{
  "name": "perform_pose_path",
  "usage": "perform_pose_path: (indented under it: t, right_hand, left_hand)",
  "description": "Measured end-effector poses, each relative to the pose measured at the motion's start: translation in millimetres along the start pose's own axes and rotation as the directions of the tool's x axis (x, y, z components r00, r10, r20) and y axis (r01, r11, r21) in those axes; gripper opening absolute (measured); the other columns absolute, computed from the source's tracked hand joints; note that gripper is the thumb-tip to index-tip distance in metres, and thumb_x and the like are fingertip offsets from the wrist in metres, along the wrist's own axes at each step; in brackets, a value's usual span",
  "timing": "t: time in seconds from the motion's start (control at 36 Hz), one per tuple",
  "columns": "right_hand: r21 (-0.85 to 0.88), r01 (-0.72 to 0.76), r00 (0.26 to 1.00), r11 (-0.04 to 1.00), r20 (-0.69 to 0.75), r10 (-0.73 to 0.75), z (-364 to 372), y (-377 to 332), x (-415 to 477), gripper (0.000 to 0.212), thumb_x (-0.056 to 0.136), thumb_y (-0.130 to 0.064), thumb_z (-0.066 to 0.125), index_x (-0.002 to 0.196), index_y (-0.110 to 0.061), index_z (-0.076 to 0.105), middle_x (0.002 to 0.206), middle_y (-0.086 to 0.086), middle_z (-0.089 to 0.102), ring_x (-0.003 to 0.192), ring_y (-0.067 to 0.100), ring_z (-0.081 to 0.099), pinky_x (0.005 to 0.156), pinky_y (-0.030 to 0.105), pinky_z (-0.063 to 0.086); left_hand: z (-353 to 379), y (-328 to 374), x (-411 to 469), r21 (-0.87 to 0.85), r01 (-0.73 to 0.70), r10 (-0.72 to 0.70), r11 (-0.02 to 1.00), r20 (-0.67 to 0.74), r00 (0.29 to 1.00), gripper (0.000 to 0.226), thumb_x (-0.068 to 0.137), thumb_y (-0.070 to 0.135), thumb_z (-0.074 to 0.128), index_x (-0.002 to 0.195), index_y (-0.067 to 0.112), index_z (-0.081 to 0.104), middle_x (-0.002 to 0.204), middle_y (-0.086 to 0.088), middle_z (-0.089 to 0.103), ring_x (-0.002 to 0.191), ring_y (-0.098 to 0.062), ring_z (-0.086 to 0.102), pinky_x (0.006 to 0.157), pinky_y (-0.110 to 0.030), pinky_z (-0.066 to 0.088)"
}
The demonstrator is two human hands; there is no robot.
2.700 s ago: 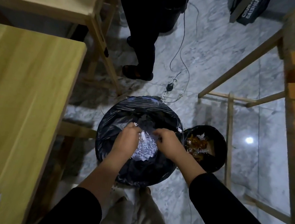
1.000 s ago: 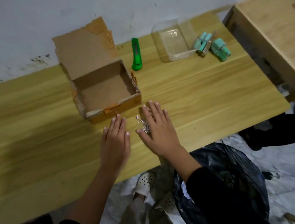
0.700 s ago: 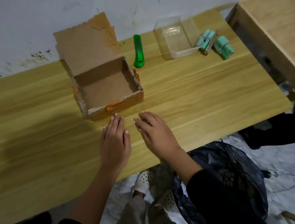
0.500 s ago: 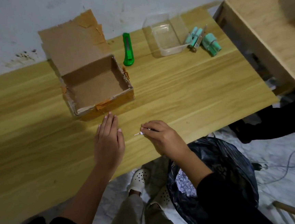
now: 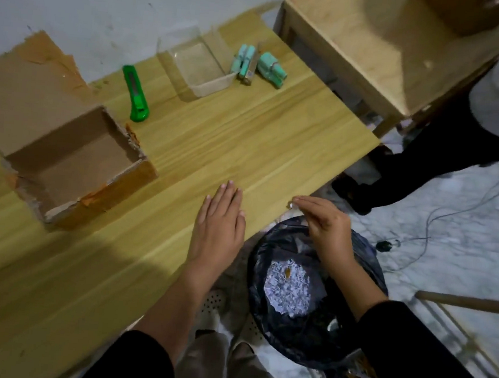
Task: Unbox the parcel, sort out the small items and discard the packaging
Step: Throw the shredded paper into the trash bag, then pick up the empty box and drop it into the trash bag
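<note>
Your right hand (image 5: pixel 326 228) pinches a tiny scrap (image 5: pixel 291 205) by the rim of the bag (image 5: pixel 261 310), left hand (image 5: pixel 219 225) flat on the surface (image 5: pixel 247 134); let go here and it may miss.

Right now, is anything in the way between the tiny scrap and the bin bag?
Nothing visible. The right hand pinches the scrap at the edge of the table, and the open bin bag sits just past it, lower down.
</note>
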State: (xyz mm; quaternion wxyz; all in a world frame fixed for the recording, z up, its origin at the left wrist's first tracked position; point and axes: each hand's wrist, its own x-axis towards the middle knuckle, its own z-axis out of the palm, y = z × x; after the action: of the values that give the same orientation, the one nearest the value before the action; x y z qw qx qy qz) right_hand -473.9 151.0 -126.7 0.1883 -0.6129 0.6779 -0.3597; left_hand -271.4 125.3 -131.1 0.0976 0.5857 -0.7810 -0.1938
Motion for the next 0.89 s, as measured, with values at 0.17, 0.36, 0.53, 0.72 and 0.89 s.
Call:
perform_pose_path:
  t: [0.17, 0.36, 0.53, 0.72, 0.89]
  right_hand:
    - [-0.096, -0.320, 0.945, 0.943, -0.098, 0.311, -43.1, 38.8, -40.6, 0.013, 0.078, 0.004, 0.066, 0.088, -0.002, 0.072, 0.092, 0.014, 0.070, 0.084, 0.019, 0.063, 0.081, 0.017, 0.045]
    - [-0.187, -0.536, 0.834, 0.823, 0.028, 0.550, -57.1, 68.1, -77.4, 0.019, 0.091, -0.013, 0.055, 0.096, -0.002, 0.070, 0.096, 0.018, 0.069, 0.088, 0.030, 0.063, 0.075, 0.030, 0.046]
    - [-0.232, -0.570, 0.791, 0.788, 0.105, 0.603, -63.1, 71.6, -90.4, 0.020, 0.089, -0.004, 0.050, 0.098, -0.002, 0.068, 0.094, 0.019, 0.069, 0.080, 0.029, 0.061, 0.065, 0.030, 0.041]
    - [-0.218, -0.486, 0.849, 0.846, 0.110, 0.516, -69.0, 31.9, -59.5, 0.018, 0.089, -0.007, 0.049, 0.096, -0.005, 0.065, 0.092, 0.016, 0.067, 0.082, 0.030, 0.061, 0.071, 0.035, 0.049]
    - [-0.179, -0.318, 0.924, 0.931, 0.159, 0.347, -55.2, -53.4, 8.2, 0.027, 0.093, -0.013, 0.048, 0.114, -0.001, 0.060, 0.109, 0.020, 0.066, 0.085, 0.030, 0.064, 0.078, 0.044, 0.054]
  left_hand:
    - [13.1, 33.1, 19.5, 0.026, -0.064, 0.064, 0.998, 0.027, 0.998, 0.055, 0.095, 0.035, 0.021, 0.145, 0.015, 0.028, 0.156, -0.002, 0.017, 0.145, -0.013, 0.010, 0.116, -0.031, -0.001]
    - [22.8, 52.2, 33.8, 0.031, -0.064, 0.063, 0.997, 0.035, 0.997, 0.051, 0.099, 0.032, 0.033, 0.146, 0.016, 0.026, 0.157, -0.002, 0.015, 0.146, -0.015, 0.009, 0.117, -0.037, 0.001]
    - [20.5, 52.6, 35.5, 0.033, -0.073, 0.072, 0.997, 0.025, 0.997, 0.049, 0.098, 0.030, 0.038, 0.143, 0.013, 0.034, 0.155, -0.005, 0.023, 0.145, -0.019, 0.016, 0.117, -0.041, 0.008]
    - [-13.4, 47.2, 44.3, -0.069, -0.022, 0.025, 0.997, 0.047, 0.999, 0.049, 0.095, 0.027, 0.043, 0.140, 0.008, 0.039, 0.151, -0.009, 0.033, 0.139, -0.024, 0.030, 0.114, -0.041, 0.027]
    - [-86.9, 12.4, 41.6, -0.139, 0.097, -0.119, 0.986, -0.157, 0.980, 0.047, 0.094, 0.024, 0.045, 0.137, 0.005, 0.042, 0.146, -0.012, 0.040, 0.135, -0.026, 0.036, 0.111, -0.038, 0.030]
